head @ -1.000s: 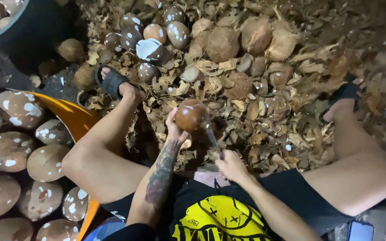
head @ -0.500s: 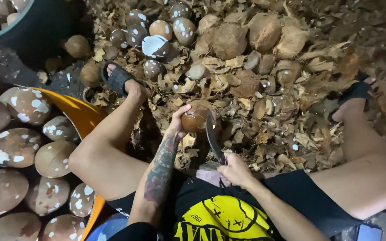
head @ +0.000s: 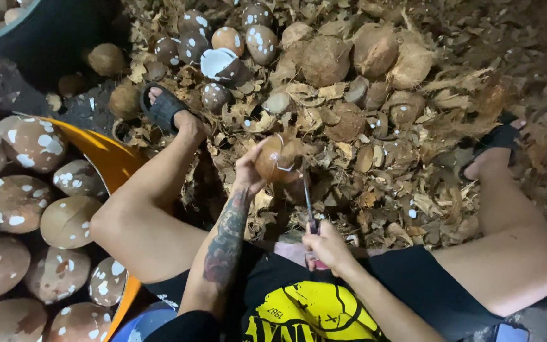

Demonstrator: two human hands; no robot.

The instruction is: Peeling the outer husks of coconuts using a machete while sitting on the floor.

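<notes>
Lowered since before, one knife (head: 307, 201) in right hand (head: 328, 246) meets one coconut (head: 276, 159) gripped by left hand (head: 248, 170).

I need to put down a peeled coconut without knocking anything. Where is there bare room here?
Little is bare. The dark ground between the dark tub and the orange basin shows the least litter. The basin is packed with peeled coconuts. Ahead, husk scraps and unpeeled coconuts crowd the floor. The left hand holds a coconut; the right hand holds a knife.
</notes>
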